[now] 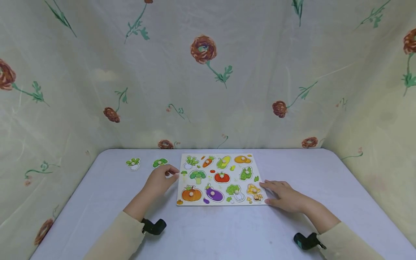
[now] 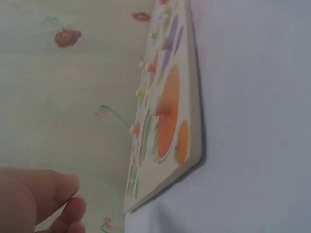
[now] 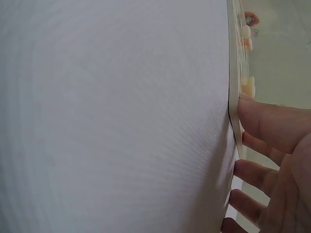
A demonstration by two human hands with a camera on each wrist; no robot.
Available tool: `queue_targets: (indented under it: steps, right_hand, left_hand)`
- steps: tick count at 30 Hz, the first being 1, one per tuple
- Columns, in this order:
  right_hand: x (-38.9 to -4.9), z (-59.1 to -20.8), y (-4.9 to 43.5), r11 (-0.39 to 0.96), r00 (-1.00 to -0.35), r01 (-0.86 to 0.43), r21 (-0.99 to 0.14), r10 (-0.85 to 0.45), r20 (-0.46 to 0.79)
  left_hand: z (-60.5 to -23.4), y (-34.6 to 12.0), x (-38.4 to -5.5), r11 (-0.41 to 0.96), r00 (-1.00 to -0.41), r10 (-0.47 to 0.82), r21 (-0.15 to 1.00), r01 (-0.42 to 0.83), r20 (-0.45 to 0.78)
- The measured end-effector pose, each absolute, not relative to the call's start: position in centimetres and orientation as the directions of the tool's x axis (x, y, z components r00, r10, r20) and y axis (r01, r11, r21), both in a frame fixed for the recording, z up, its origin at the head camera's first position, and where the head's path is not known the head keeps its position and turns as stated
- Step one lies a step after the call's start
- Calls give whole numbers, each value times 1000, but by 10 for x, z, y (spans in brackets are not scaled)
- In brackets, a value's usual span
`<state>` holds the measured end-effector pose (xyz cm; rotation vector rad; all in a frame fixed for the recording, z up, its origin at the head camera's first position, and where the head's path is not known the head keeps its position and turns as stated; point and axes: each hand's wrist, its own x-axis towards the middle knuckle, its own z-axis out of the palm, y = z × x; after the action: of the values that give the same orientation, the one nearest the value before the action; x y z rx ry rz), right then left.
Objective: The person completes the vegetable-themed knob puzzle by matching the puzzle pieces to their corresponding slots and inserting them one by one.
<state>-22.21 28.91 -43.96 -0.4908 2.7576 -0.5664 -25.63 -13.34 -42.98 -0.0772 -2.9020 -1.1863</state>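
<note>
A white wooden vegetable puzzle board (image 1: 238, 182) lies flat on the table, with knobbed pieces such as a pumpkin (image 1: 191, 194), an eggplant (image 1: 214, 194) and a tomato (image 1: 222, 177) set in it. My left hand (image 1: 161, 179) hovers beside the board's left edge, fingers loosely bent and nothing between them; the left wrist view shows its thumb and fingers (image 2: 58, 189) apart from the board. At the right edge, my right hand (image 1: 286, 196) touches the board near its front corner. In the right wrist view, its thumb (image 3: 267, 119) rests against the board's edge.
Two loose pieces lie left of the board near the back: a white radish with leaves (image 1: 133, 164) and a broccoli (image 1: 160, 162), partly behind my left hand. A white cloth covers the table (image 1: 221, 234). A flowered curtain (image 1: 240, 119) hangs behind and at both sides.
</note>
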Motion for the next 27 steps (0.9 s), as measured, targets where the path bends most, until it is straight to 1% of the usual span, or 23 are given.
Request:
queue_targets:
  steps: [5,8,14,19,27]
  right_hand:
    - [-222,-438,289,864,-901,-273,-424,-384,-202]
    - [-222,-437,290,864,-902,-266,-427,-380,-207]
    - [-223,-439,289,865,-901,-259,-429,-376,-214]
    - [-221,-438,290,860,-902,-278,-429,-387,-193]
    - [-221,-438,290,860,-899,-293,-417,-396,-185]
  left_hand:
    - [-428,-147,-268,706,-998,24,705,61,63]
    - [-430,-155,-277,682,-998,3,730,52,68]
    - [-442,-170,-295,636,-997,-63,772,-3,48]
    - [-448,-174,-304,640,-994,-90,769,-12,59]
    - [-457,-176,-318,640,-989,-147,764,-79,21]
